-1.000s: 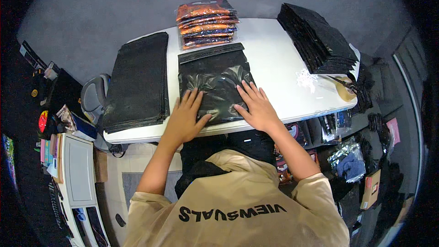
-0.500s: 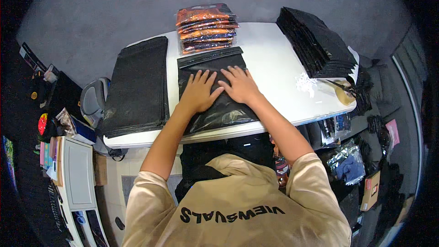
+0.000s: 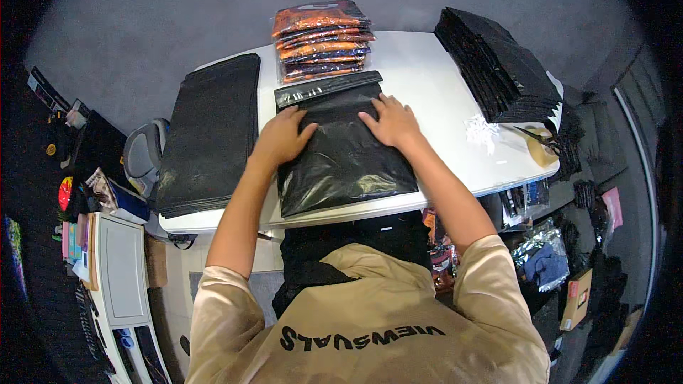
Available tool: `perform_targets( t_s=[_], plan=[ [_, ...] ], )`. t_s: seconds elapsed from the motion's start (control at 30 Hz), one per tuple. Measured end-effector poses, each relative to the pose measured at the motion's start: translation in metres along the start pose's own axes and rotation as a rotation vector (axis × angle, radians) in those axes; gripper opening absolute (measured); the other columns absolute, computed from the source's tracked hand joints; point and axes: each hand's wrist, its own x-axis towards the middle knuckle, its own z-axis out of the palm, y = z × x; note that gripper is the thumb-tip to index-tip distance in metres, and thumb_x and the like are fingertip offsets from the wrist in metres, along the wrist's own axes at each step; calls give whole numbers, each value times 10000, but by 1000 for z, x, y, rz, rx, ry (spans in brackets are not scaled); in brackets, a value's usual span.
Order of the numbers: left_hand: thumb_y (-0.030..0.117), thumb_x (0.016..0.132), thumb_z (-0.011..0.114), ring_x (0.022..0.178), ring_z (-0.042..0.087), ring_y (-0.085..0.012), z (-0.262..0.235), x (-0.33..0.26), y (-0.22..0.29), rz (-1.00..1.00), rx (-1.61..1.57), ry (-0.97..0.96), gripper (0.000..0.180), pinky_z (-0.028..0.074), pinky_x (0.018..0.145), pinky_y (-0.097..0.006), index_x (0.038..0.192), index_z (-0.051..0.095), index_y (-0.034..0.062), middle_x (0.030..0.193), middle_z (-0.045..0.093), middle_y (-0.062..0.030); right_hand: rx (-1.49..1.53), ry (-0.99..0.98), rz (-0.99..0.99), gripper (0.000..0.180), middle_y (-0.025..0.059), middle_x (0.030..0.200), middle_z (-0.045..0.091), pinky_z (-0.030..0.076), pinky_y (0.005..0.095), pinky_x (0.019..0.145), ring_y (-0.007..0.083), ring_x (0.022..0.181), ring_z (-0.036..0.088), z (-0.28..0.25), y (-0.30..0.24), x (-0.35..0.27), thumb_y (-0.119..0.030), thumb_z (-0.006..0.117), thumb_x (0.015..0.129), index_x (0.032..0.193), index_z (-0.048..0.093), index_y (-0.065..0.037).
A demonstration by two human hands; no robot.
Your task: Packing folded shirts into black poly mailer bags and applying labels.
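A black plastic mailing bag (image 3: pixel 341 163) lies flat on the white table (image 3: pixel 420 92) in front of me, its folded flap strip (image 3: pixel 329 88) along the far edge. My left hand (image 3: pixel 282 134) rests at the bag's left edge, fingers stretched toward the flap. On the right edge lies my right hand (image 3: pixel 390 122), its fingers spread. Both hands are open and hold nothing; each touches the bag at its side. Just beyond the flap stands a stack of orange and dark folded garments in clear plastic (image 3: pixel 324 39).
A pile of flat black bags (image 3: pixel 213 135) lies left of my bag. At the far right is a stack of filled black bags (image 3: pixel 501 67), with white paper scraps (image 3: pixel 482 134), scissors (image 3: pixel 535 135) and a tape roll (image 3: pixel 544 151) near it. A white cabinet (image 3: pixel 122 259) stands lower left.
My hands have moved apart, from the middle of the bag out to its left and right edges. The bag's face now shows between them.
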Motion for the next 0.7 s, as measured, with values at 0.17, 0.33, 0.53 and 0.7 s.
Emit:
perform_targets(
  t_s=[0.17, 0.33, 0.53, 0.7],
  plan=[
    [275, 947, 768, 1232, 677, -432, -31, 9, -32, -131, -104, 109, 405, 552, 1059, -499, 1261, 766, 20, 1293, 745, -239, 236, -13, 13, 742, 197, 1604, 545, 462, 522, 1200, 400, 1456, 537, -15, 5, 26, -551, 679, 1002, 1584, 559, -105],
    [201, 887, 837, 1244, 653, -425, -18, 51, -35, -48, -54, 168, 529, 529, 1110, -487, 1367, 714, 13, 1307, 726, -226, 350, 402, -185, 715, 183, 1431, 639, 517, 509, 1126, 415, 1327, 606, 11, 32, 74, -311, 853, 828, 1480, 637, -109],
    [203, 858, 864, 1286, 646, -410, -3, 61, -57, -96, -135, 56, 659, 510, 1135, -466, 1473, 662, 82, 1300, 713, -229, 292, 295, -178, 637, 168, 1353, 682, 520, 484, 1109, 389, 1272, 627, 14, 34, 99, -273, 850, 779, 1397, 728, -175],
    [149, 844, 842, 1260, 663, -405, -2, 63, -65, -60, -218, 93, 527, 502, 1139, -472, 1347, 738, 30, 1274, 739, -212, 386, 286, -195, 491, 135, 1139, 720, 528, 470, 1055, 344, 1148, 657, 16, 44, 103, -240, 850, 755, 1240, 817, -171]
  ],
)
